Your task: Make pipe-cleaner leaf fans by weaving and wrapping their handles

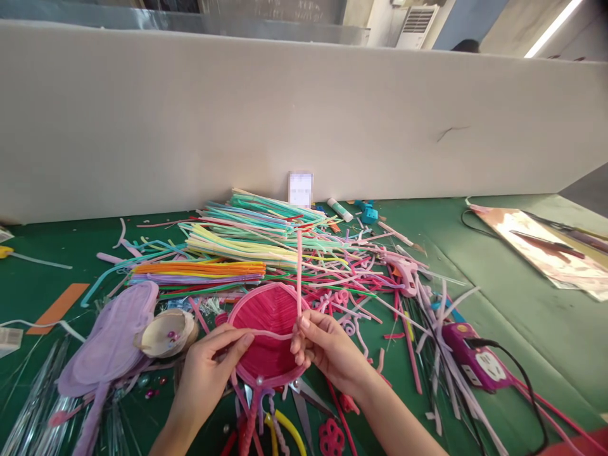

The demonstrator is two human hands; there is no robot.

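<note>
A pale pink pipe cleaner (299, 272) is bent at a corner, one arm upright and the other running left. My right hand (325, 348) pinches it at the bend. The left end sits between the thumb and fingers of my left hand (206, 367). Behind and below both hands lies a dark pink, round fan-like piece (261, 310) made of pipe cleaners, with a pearl bead at its base and a pink stem. Scissors (304, 405) lie partly under it, by a red flower shape (331, 437).
Bundles of coloured pipe cleaners (247, 247) fill the middle. To the left are a lilac pipe-cleaner piece (109, 342) and a small bowl (166, 332) with beads. At right are a pink glue gun (401, 269) and a purple power strip (475, 358) with a black cord. A phone (301, 189) leans on the white partition (285, 114).
</note>
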